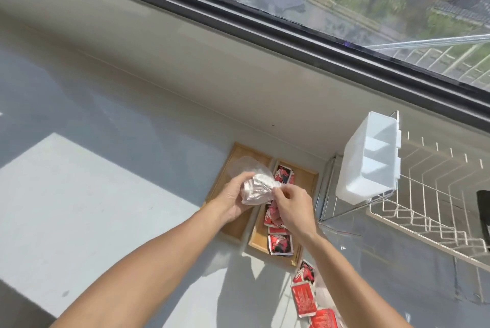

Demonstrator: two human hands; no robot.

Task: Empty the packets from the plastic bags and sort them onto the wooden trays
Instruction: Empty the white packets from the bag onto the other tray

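Bag (256,190) above the trays (240,224): left hand (233,199) grips it, right hand (290,207) fingers pinch its edge; red packets (279,244) in right tray

The packets in the tray (281,244) are red with black and white print. The loose packets (305,298) on the worktop (106,195) are red with small white text. The two trays (236,224) are of light brown wood. The plastic bag (258,188) is clear and looks whitish and silvery where it is crumpled. The worktop is pale grey. The box (371,166) is plain white. The wire rack (437,195) is white with a zigzag pattern. The window frame (265,25) is dark grey.
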